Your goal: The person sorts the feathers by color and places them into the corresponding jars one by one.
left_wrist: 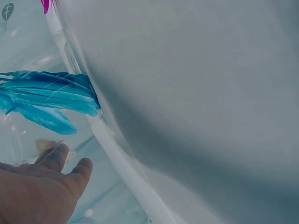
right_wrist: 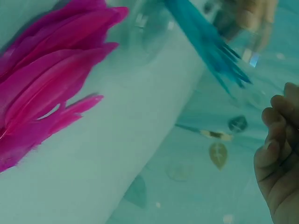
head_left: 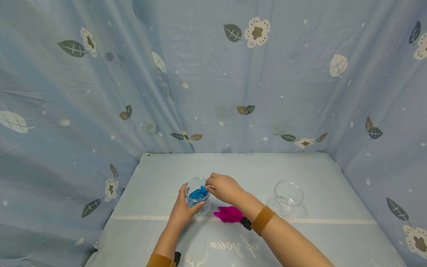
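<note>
My left hand (head_left: 183, 209) grips a clear glass jar (head_left: 194, 181), its thumb at the near side and its fingers round the left. Blue feathers (head_left: 198, 193) lie inside the jar; the left wrist view shows them through the glass, above my fingers (left_wrist: 83, 175). At the jar's right rim, my right hand (head_left: 224, 186) has its fingers bent toward the thumb, overlapping the feather ends. In the right wrist view those bent fingers (right_wrist: 275, 133) appear apart from the blue feathers (right_wrist: 210, 44); I cannot tell whether they pinch something thin.
Magenta feathers (head_left: 228, 214) lie on the cloth-covered table (head_left: 150, 200) beneath my right forearm. Over to the right stands a second clear glass jar (head_left: 288, 202). A patterned blue curtain (head_left: 213, 81) hangs behind the table and along both sides.
</note>
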The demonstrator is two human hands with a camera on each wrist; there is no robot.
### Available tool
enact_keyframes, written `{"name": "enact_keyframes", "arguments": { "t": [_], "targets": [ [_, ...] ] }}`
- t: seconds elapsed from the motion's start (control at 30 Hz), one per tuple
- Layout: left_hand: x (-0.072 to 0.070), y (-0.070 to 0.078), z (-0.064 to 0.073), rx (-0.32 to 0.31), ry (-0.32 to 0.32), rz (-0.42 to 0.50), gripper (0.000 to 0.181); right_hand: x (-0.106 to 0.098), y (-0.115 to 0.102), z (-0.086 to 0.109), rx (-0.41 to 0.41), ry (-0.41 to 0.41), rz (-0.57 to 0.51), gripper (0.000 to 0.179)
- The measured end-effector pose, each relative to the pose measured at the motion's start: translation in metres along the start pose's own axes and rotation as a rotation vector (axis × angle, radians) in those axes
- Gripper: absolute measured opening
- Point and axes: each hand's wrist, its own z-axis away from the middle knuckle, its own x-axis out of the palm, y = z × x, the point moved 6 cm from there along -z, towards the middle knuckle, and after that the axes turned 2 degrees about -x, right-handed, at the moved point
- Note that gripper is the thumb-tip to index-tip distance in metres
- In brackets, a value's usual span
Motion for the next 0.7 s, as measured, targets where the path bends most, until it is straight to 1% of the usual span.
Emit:
{"name": "enact_keyframes", "arguments": {
  "t": [0.1, 0.2, 0.27, 0.33, 0.43, 0.5, 0.57, 0.63, 0.7],
  "targets": [
    [0.001, 0.0, 0.0, -0.014, -0.002, -0.008, 0.111, -0.016, 0.011, 0.014, 0.064, 0.058, -0.036, 0.024],
    [0.001, 0.0, 0.001, -0.03, -0.003, -0.014, 0.112, -0.041, 0.027, 0.038, 0.131, 0.161, -0.115, 0.027],
    [0.002, 0.0, 0.002, -0.039, -0.01, -0.015, 0.112, -0.06, 0.043, 0.062, 0.172, 0.247, -0.173, 0.03],
    [0.002, 0.0, 0.002, -0.047, -0.014, -0.016, 0.113, -0.076, 0.062, 0.091, 0.231, 0.318, -0.217, 0.036],
    [0.002, 0.0, 0.002, -0.056, -0.018, -0.021, 0.114, -0.09, 0.098, 0.14, 0.366, 0.402, -0.291, 0.047],
    [0.001, 0.0, 0.002, -0.056, -0.013, -0.024, 0.113, -0.09, 0.123, 0.172, 0.474, 0.423, -0.363, 0.056],
    [0.0, 0.001, 0.002, -0.056, -0.009, -0.024, 0.112, -0.082, 0.145, 0.199, 0.563, 0.42, -0.44, 0.066],
    [0.0, 0.0, 0.001, -0.056, -0.012, -0.022, 0.112, -0.068, 0.162, 0.221, 0.625, 0.388, -0.511, 0.078],
    [0.001, -0.001, 0.001, -0.06, -0.015, -0.019, 0.112, -0.05, 0.174, 0.235, 0.65, 0.339, -0.575, 0.089]
  ]
}}
